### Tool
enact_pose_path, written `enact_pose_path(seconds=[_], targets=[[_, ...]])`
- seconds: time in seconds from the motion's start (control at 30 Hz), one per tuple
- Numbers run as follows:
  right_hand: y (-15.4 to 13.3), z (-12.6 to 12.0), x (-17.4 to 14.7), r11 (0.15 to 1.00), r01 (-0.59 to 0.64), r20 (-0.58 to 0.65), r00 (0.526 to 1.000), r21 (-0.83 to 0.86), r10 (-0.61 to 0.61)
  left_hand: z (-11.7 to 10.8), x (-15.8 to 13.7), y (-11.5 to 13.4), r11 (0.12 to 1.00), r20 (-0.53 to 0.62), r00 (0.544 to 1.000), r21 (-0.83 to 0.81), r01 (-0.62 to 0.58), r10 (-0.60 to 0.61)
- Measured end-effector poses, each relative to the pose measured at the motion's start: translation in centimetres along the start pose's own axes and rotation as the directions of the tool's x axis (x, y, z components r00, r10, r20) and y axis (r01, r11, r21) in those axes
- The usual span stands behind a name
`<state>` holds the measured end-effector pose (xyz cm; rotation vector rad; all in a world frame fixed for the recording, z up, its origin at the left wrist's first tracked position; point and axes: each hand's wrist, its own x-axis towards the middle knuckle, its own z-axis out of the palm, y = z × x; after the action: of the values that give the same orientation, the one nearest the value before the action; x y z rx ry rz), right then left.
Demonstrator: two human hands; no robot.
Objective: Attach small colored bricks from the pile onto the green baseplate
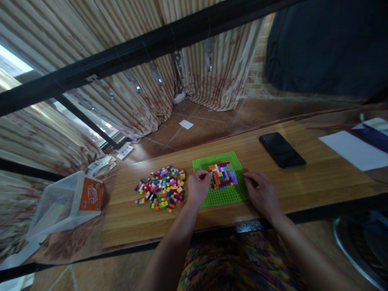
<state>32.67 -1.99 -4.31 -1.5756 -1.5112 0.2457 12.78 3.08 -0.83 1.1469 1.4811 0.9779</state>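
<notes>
A green studded baseplate (224, 198) lies on the wooden board, carrying a block of many-coloured toy bricks (223, 175) pressed close together. My left hand (199, 186) is over the plate's left side, thumb and forefinger pinched at the left edge of the bricks; whatever is in the pinch is too small to make out. At the plate's right edge rests my right hand (262, 193), its fingers curled and thumb near the forefinger. Whether it holds anything is hidden. Left of the plate is a loose heap of small coloured bricks (174, 189).
A black phone (282, 150) lies on the wooden board (130, 226) to the right. White paper (356, 150) is farther right. A clear plastic tub (57, 206) with an orange label stands beyond the board's left end. A dark rail (127, 52) crosses in front of striped curtains.
</notes>
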Motion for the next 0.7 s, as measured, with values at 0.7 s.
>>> enact_pose_path(seconds=[0.7], targets=[[0.38,0.40,-0.15,0.996,0.056,0.011,0.998,-0.068,-0.056,-0.09,-0.17,0.62,0.983,-0.060,0.997,-0.177,0.038,-0.049]])
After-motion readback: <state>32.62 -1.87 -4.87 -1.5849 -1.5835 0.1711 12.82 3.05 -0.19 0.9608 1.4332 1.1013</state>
